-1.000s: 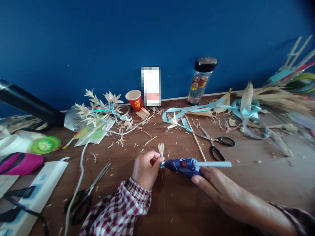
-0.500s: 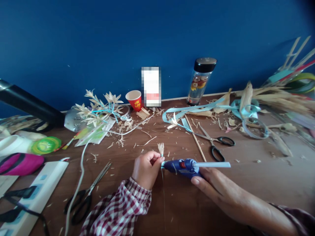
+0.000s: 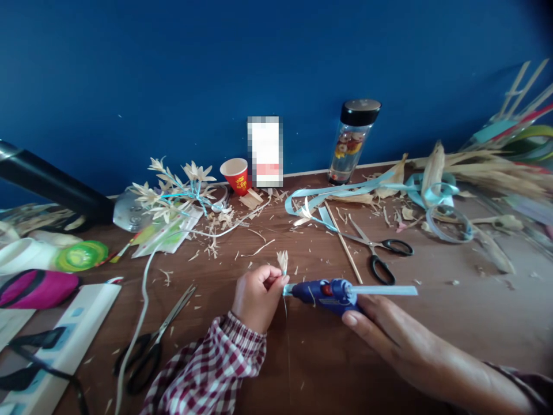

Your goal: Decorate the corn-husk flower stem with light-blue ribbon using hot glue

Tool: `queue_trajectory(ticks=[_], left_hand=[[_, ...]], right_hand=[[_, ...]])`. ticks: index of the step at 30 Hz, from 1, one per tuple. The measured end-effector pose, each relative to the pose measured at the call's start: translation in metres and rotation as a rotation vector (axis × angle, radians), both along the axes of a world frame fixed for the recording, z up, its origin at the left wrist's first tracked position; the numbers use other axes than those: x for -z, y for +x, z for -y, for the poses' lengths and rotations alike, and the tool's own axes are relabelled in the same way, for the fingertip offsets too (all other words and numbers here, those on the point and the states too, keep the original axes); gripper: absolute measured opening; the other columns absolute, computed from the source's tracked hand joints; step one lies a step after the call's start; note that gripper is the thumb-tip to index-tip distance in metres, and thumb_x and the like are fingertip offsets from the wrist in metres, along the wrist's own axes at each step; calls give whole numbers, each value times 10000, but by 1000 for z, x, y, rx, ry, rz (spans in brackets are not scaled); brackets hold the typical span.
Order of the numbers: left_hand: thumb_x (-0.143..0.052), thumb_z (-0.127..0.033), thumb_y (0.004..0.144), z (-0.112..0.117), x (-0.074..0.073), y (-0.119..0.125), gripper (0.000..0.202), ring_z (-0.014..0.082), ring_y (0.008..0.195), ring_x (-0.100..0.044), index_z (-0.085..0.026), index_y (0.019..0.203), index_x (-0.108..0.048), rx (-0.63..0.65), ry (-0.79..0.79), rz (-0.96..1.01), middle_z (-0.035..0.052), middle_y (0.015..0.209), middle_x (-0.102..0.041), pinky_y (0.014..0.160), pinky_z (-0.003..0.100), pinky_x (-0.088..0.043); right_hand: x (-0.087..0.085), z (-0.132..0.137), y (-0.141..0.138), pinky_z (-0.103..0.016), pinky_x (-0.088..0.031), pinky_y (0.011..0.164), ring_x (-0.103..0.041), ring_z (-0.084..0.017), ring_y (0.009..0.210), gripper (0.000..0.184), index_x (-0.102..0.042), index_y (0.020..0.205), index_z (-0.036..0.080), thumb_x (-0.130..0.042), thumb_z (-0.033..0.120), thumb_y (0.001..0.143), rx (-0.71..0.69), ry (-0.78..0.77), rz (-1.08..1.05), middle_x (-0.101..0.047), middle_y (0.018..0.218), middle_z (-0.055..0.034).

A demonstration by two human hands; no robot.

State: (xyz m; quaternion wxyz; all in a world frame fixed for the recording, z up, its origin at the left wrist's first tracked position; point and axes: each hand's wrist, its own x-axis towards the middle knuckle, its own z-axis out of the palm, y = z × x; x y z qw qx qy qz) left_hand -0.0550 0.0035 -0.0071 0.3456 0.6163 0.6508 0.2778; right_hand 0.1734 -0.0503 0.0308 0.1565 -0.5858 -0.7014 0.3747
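Observation:
Between the thumb and fingers of my left hand (image 3: 259, 297) is a small pale husk flower (image 3: 282, 260), held upright with light blue ribbon round its base. My right hand (image 3: 389, 331) grips a blue hot glue gun (image 3: 322, 294) from the right side. The gun's nozzle points left, close to the ribbon below my left fingertips; whether it touches I cannot tell. A translucent glue stick (image 3: 384, 290) sticks out of the gun's back end. A thin thread (image 3: 288, 346) hangs below the flower.
Black-handled scissors (image 3: 147, 351) lie at left, a second pair of scissors (image 3: 380, 253) at right beside a thin stick (image 3: 345, 248). Behind stand finished husk flowers (image 3: 173, 187), a red paper cup (image 3: 235, 176) and a glass bottle (image 3: 352, 141). A power strip (image 3: 64, 346) and white cord (image 3: 144, 300) are left.
My right hand has drawn the glue gun slightly to the right, away from my left fingertips. My left hand and the flower have stayed in place.

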Motion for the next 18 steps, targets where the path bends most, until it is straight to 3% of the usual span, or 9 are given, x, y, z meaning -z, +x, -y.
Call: queue_trajectory(ticks=[3, 9, 18], left_hand=[[-592, -337, 723, 0, -2, 1, 182, 146, 535, -576, -180, 650, -645, -8, -5, -5, -6, 552, -631, 512, 231, -420], [-602, -338, 716, -1, -3, 2, 176, 144, 520, -581, -178, 660, -648, -13, -25, -7, -9, 555, -629, 517, 239, -434], [-600, -341, 723, -1, -2, 2, 173, 143, 531, -579, -187, 653, -639, -9, -23, -3, -13, 556, -633, 521, 230, -426]], right_hand=[[0, -2, 1, -345, -548, 763, -666, -240, 845, 328, -636, 947, 209, -403, 435, 893, 1, 9, 10, -706, 911, -70], [12, 5, 15, -363, -515, 877, -616, -261, 1029, 407, -563, 1146, 192, -454, 471, 870, 121, -14, 0, -667, 1091, -85], [-1, -5, -5, -307, -549, 717, -667, -229, 858, 279, -634, 948, 212, -419, 383, 900, 8, 53, -23, -707, 922, -56]])
